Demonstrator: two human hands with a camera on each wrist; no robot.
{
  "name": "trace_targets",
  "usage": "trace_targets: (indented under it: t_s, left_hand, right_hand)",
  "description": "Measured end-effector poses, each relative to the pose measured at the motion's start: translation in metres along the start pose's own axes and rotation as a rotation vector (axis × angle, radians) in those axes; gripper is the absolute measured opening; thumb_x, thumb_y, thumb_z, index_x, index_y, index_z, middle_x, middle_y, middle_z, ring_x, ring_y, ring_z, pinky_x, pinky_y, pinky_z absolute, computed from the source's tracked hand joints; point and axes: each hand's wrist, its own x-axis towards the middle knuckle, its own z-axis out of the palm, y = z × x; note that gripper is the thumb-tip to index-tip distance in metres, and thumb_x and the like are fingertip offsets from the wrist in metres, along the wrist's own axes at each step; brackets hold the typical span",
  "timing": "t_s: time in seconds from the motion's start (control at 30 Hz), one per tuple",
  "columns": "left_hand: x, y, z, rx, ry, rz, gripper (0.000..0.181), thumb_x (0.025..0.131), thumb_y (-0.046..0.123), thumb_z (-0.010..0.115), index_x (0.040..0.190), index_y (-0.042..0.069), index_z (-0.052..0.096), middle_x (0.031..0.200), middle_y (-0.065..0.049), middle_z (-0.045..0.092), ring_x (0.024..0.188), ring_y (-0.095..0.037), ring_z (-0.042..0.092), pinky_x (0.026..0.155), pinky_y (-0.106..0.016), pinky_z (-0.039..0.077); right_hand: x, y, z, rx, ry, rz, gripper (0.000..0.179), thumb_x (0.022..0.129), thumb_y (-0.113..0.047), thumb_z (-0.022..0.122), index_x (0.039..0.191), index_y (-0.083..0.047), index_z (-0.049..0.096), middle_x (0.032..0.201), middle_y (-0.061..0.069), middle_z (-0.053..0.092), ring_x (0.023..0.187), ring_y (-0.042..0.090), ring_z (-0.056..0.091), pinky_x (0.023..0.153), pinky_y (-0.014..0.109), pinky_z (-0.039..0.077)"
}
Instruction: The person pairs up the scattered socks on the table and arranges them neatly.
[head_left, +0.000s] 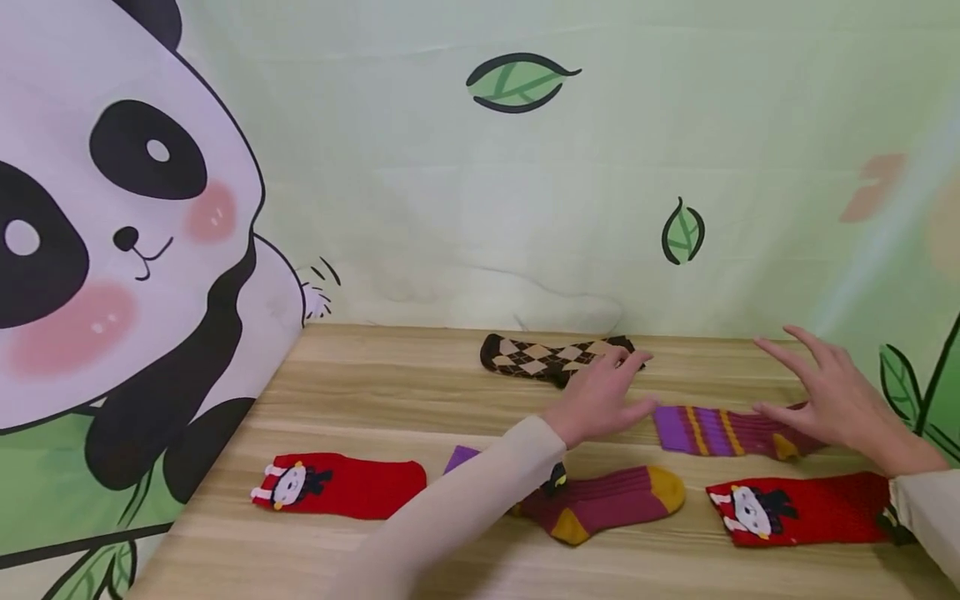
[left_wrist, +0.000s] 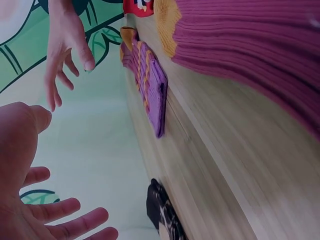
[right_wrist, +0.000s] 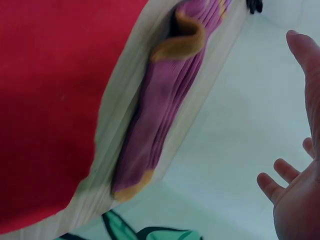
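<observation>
Fingers spread and holding nothing, my left hand (head_left: 602,395) hovers just in front of the brown-and-beige argyle sock (head_left: 536,360) at the table's back. My right hand (head_left: 840,396), also with fingers spread, is above the toe end of a purple and maroon striped sock (head_left: 708,431). Under my left forearm lies another maroon sock (head_left: 607,500) with mustard heel and toe, partly covered by the sleeve. A red sock with a cartoon figure (head_left: 367,486) lies at the left. Its lookalike, a second red sock (head_left: 832,504), lies at the right, its end hidden by my right wrist.
The socks lie flat and apart on a wood-grain table (head_left: 337,379). A pale green cloth backdrop (head_left: 405,208) with leaves rises behind the table's back edge. A large printed panda (head_left: 180,283) covers the left side.
</observation>
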Motion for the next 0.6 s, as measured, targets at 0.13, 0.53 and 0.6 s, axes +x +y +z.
trace_targets:
  t_s: [0.13,0.53,0.6]
  left_hand:
    - [0.009,0.008,0.008,0.056,-0.012,-0.001,0.069,0.1,0.059,0.054,0.157,0.023,0.039,0.15,-0.009,0.048,0.122,-0.021,0.058,0.098,-0.034,0.051]
    - [0.027,0.026,0.033,0.085,-0.17,-0.094,0.08,0.094,0.078,0.044,0.162,0.045,0.018,0.168,-0.005,0.022,0.141,-0.032,0.044,0.111,-0.048,0.042]
    - [0.027,0.028,0.036,0.086,-0.189,-0.102,0.081,0.093,0.078,0.044,0.162,0.045,0.018,0.169,-0.006,0.023,0.143,-0.032,0.042,0.113,-0.049,0.039]
  right_hand:
    - [-0.001,0.011,0.004,0.012,-0.027,0.051,0.116,0.063,-0.038,0.097,0.16,-0.024,0.035,0.155,0.033,0.029,0.128,0.062,0.033,0.094,0.083,0.028]
    - [-0.014,0.05,0.01,0.033,-0.154,0.153,0.129,0.067,-0.048,0.094,0.165,-0.025,0.015,0.153,0.043,0.02,0.12,0.074,0.031,0.095,0.087,0.02]
    - [-0.016,0.055,0.01,0.034,-0.186,0.158,0.128,0.068,-0.049,0.094,0.165,-0.023,0.015,0.151,0.044,0.021,0.118,0.075,0.032,0.092,0.087,0.022]
